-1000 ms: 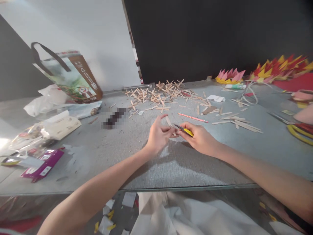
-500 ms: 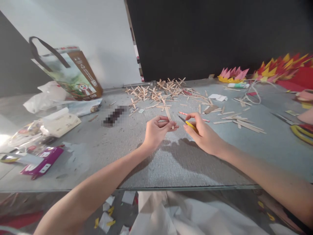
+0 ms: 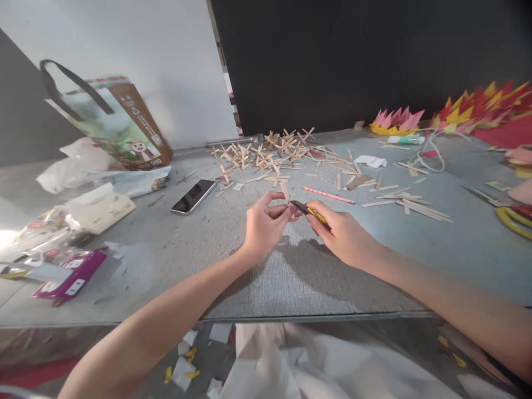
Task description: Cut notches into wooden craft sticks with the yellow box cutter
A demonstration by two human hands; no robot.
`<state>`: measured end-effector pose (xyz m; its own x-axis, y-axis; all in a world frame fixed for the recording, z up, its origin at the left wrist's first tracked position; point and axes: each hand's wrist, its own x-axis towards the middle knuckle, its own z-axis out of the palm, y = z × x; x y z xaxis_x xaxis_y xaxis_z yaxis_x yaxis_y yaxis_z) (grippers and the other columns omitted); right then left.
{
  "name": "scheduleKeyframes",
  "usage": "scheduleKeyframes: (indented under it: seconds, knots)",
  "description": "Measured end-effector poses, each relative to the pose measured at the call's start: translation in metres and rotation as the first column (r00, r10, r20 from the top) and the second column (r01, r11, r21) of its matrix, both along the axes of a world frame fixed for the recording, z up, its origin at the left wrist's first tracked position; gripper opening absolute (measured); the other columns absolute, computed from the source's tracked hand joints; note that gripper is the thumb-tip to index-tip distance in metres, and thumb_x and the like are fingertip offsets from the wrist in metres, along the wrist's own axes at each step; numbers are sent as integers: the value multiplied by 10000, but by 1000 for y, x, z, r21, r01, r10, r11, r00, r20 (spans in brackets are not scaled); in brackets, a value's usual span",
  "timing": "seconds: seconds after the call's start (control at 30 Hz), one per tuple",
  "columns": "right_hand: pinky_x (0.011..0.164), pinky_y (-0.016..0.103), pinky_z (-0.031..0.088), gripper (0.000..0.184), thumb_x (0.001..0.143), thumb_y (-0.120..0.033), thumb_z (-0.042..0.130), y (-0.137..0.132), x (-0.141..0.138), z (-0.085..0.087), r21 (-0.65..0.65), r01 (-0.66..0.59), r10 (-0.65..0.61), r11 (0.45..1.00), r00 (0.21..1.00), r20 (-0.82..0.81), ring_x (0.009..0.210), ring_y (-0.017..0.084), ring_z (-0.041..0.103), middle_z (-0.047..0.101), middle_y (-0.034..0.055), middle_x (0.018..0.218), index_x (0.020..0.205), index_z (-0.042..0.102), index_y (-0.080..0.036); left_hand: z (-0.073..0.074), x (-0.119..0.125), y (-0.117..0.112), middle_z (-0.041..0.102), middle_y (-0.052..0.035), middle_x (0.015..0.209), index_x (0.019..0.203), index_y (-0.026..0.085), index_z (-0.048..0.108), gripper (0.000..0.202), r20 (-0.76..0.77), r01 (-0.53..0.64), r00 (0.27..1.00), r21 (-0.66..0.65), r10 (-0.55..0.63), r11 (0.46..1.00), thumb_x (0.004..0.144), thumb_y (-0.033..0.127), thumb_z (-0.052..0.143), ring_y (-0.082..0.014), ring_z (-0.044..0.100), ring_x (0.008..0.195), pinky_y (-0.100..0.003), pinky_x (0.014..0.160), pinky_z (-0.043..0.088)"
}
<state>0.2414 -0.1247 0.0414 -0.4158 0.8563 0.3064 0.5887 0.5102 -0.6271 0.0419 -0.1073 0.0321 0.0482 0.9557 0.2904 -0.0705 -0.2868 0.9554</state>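
Note:
My left hand (image 3: 266, 224) is closed, pinching a flat wooden craft stick (image 3: 285, 191) that points up and away from me. In my right hand (image 3: 344, 230) is a yellow and black utility knife (image 3: 312, 212), gripped by its handle. The knife's dark tip meets the stick right by my left fingertips, which hide the exact contact. A pink patterned pencil (image 3: 329, 195) lies on the table just beyond the knife. Behind my hands spreads a heap of craft sticks (image 3: 266, 152), many joined into crosses.
A phone (image 3: 193, 197) lies left of my hands, near a printed bag (image 3: 124, 127) and purple packet (image 3: 75, 275). Loose sticks (image 3: 415, 205), scissors (image 3: 509, 213), a glue stick (image 3: 405, 139) and paper crowns (image 3: 397, 123) are on the right. The table edge (image 3: 324, 317) runs close before me.
My right hand has moved left and turned, bringing the knife from apart to the stick. Its fingers have closed further round the handle. My left hand stays nearly in place.

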Motion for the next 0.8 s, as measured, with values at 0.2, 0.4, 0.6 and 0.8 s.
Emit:
scheduleKeyframes:
  seconds: [0.2,0.4,0.6,0.8]
  knots:
    - [532,260,303,192,1101,-361,431,0,-1,2,2,-14,14,1000,1000,-22,483,126,465,478,-78,607,1190,549,-238,-7,1,2,835,-56,941,1075,212,598,261,-11,-11,1000,76,12,997,894,281,773,-235,825,863,-397,869,686]
    - [519,253,301,192,1097,-337,424,-4,-7,0,15,11,-11,1000,1000,-22,461,123,474,493,-70,615,1194,553,-233,-7,0,0,834,-27,922,1154,245,572,232,-218,-98,966,172,135,980,950,242,683,-196,819,860,-298,815,638]
    - [497,249,270,181,1079,-297,423,-8,-12,-4,51,63,-64,997,998,24,443,128,472,499,-55,607,1180,548,-213,-5,2,-3,827,-1,861,1177,255,589,222,-439,-187,845,294,307,937,966,223,649,-163,785,739,-248,714,540]
    - [489,251,246,183,1070,-285,413,-10,-13,-4,54,84,-86,995,995,39,412,126,423,477,-56,574,1157,553,-205,-5,3,-3,810,16,813,1177,258,602,234,-449,-183,836,313,315,932,957,189,643,-145,746,656,-242,706,519]
